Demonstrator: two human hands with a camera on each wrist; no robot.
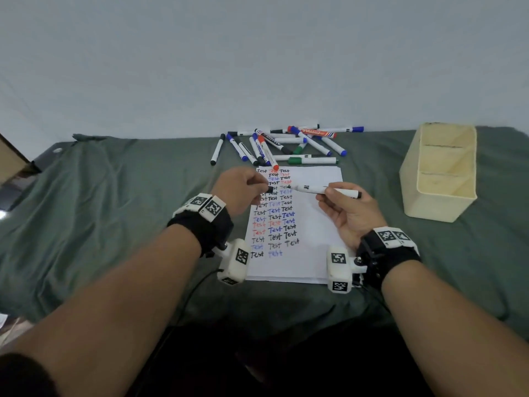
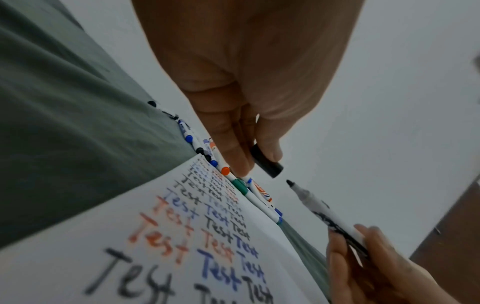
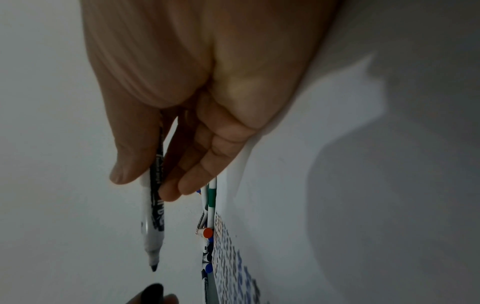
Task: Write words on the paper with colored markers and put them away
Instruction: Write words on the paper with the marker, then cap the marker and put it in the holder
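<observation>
My right hand grips a white marker with a black end; its bare black tip points left above the paper. My left hand pinches the black cap between thumb and fingers, a short gap from the tip. In the right wrist view the marker points down toward the cap. The paper carries rows of "Test" in black, red and blue down its left half. A pile of markers lies beyond the paper.
A cream plastic bin with dividers stands at the right on the green cloth. A white wall rises behind the table. Loose blue, black, red and green markers spread along the back edge.
</observation>
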